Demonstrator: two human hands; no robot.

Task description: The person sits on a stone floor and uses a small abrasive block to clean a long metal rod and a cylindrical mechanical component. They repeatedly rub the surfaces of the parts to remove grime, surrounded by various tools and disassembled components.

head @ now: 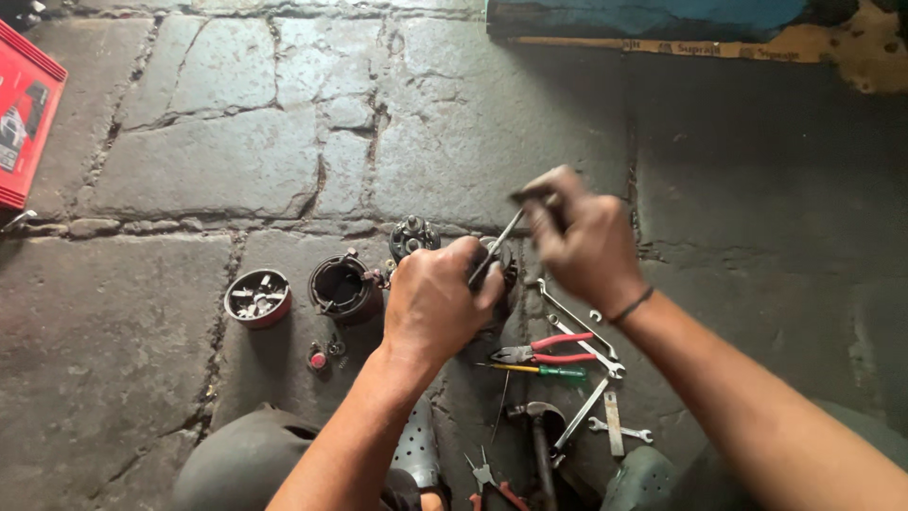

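Left hand [433,301] clamped on a dark round part [499,284] at frame centre, on the stone floor [189,170]. Right hand [582,241] closed around the handle of a screwdriver [499,244], tip down at the part. To the left: black housing [345,287], small bowl [257,297]; lower right: red-handled pliers [544,350], spanners [577,326], hammer [539,431].

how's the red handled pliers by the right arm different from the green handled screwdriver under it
The pliers have two red handles and broad grey jaws that point left; the screwdriver has one green handle and a thin yellowish shaft. The pliers look bulkier, the screwdriver slimmer. Both lie flat on the stone floor, untouched by either hand.
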